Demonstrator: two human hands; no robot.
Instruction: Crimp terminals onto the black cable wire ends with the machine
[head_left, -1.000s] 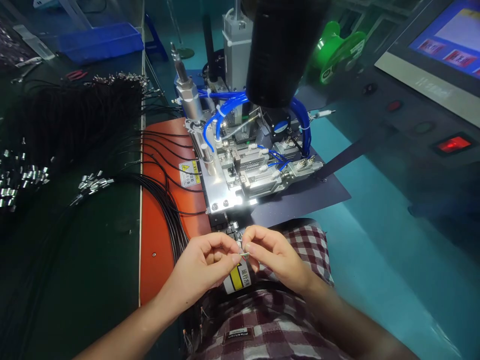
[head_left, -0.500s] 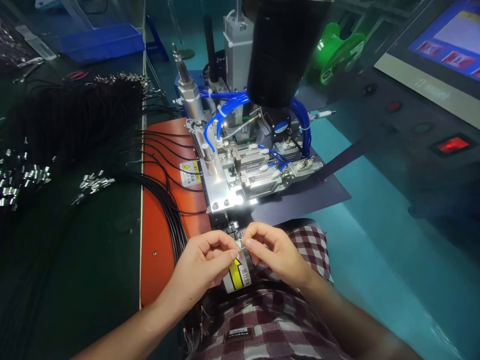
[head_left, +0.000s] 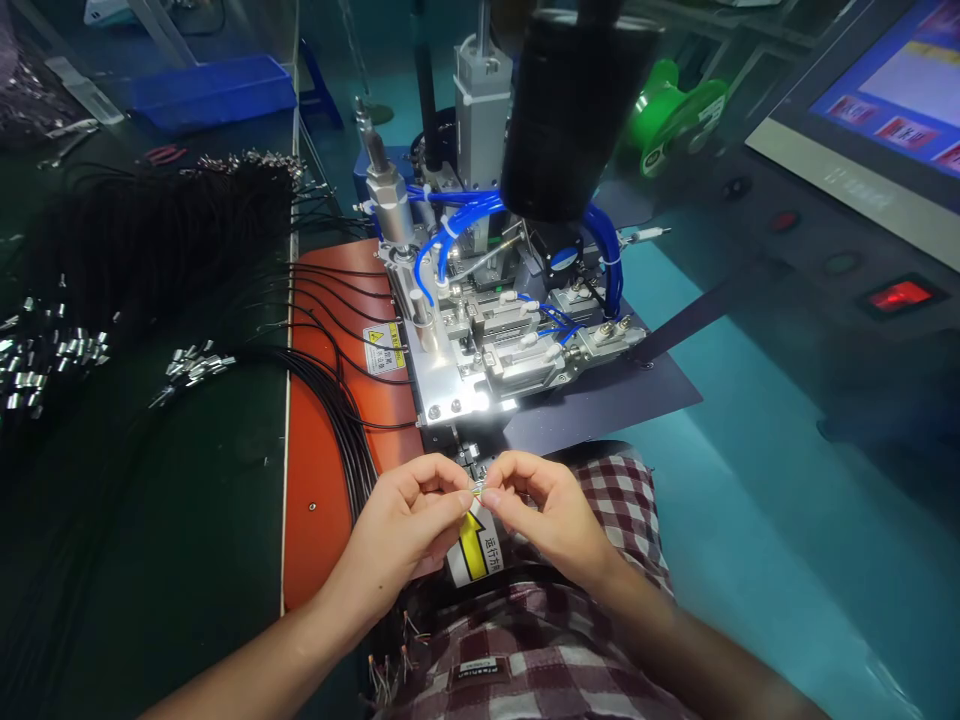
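My left hand (head_left: 412, 515) pinches thin wire ends between thumb and forefinger, just in front of the machine (head_left: 487, 350). Fingertip to fingertip with it, my right hand (head_left: 551, 510) is also closed on the thin wires (head_left: 477, 491), which show as small coloured strands between the two hands. Below the fingertips is a white label with a yellow arrow (head_left: 472, 548). A bundle of black cables (head_left: 334, 415) curves down on the left and passes behind my left hand. The fingers hide most of the wires.
An orange board (head_left: 315, 540) lies under the cables. On the dark table (head_left: 187, 560) are black cables with metal ends (head_left: 191, 370) and a blue tray (head_left: 214, 92). A control panel with a screen (head_left: 892, 90) stands right, a green spool (head_left: 675, 118) behind.
My fingertips have come closer together around the wires, and my right hand has shifted slightly left. The view has moved a little, so the machine and table appear slightly farther right.
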